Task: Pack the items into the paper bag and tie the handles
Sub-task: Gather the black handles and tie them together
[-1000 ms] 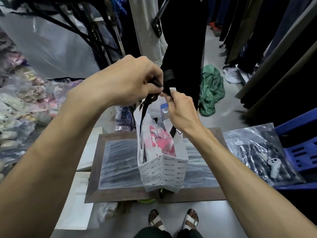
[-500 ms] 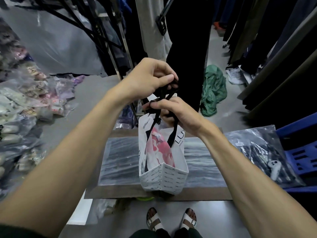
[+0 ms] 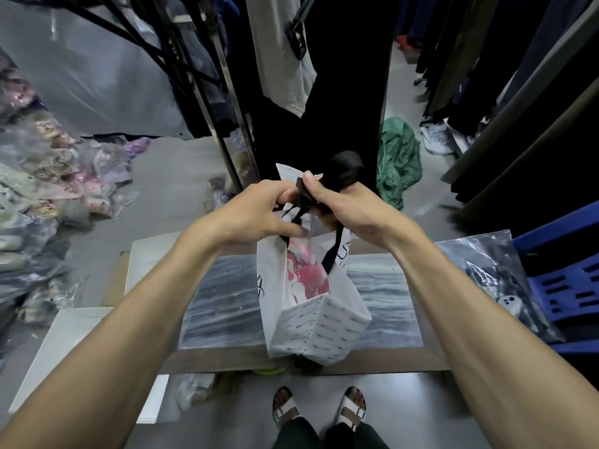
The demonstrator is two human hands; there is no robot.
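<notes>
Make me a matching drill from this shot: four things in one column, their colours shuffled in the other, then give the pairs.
Things:
1. paper bag
2. bag handles
3. crumpled cloth on the floor
4. plastic crate at the right edge

Colours:
A. blue
B. white
C. green
D. black

Pairs: 1-B, 2-D, 3-C, 4-A

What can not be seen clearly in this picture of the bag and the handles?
Head view only:
- Knot in the handles: the left hand and right hand cover where the straps cross, so whether it is tied is unclear.
- Pink item in the bag: the bag walls hide most of it.
- Bag print: too small and blurred to read.
- Yellow-green thing: hidden under the board.
</notes>
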